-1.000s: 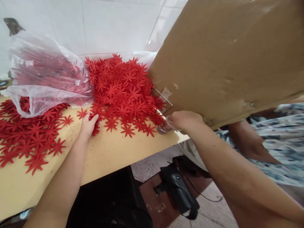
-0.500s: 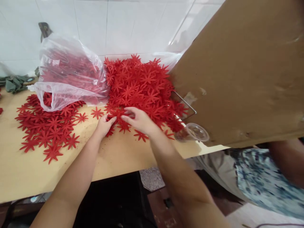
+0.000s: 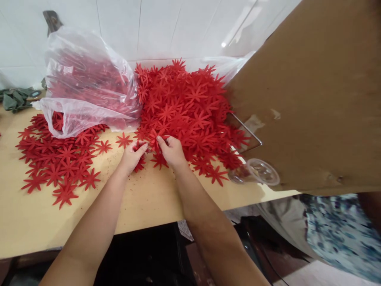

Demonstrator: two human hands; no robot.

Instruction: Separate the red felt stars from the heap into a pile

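Note:
At the front edge of a heap of red star-shaped flower cutouts point(image 3: 190, 103), both hands work close together. My left hand point(image 3: 133, 156) is closed, thumb against fingers, around red flower cutouts that are partly hidden by it. Pinched in my right hand point(image 3: 172, 151) is a red flower cutout point(image 3: 154, 138), just beside the left thumb. A few single cutouts lie around the hands, among them one flat red flower point(image 3: 124, 140) left of them. Farther left spreads a second, darker pile of red flowers point(image 3: 64, 155).
A clear plastic bag point(image 3: 92, 95) full of red pieces stands behind the left pile. On the right are a large cardboard sheet point(image 3: 312, 99), a bent metal wire point(image 3: 247, 129) and a clear plastic cup point(image 3: 263, 171) on its side. Someone in patterned clothing point(image 3: 342, 230) is beyond the cardboard.
My right hand has turned and drawn in, now pinching a flower cutout beside the left hand. The left hand stays nearly in place. The view has shifted slightly.

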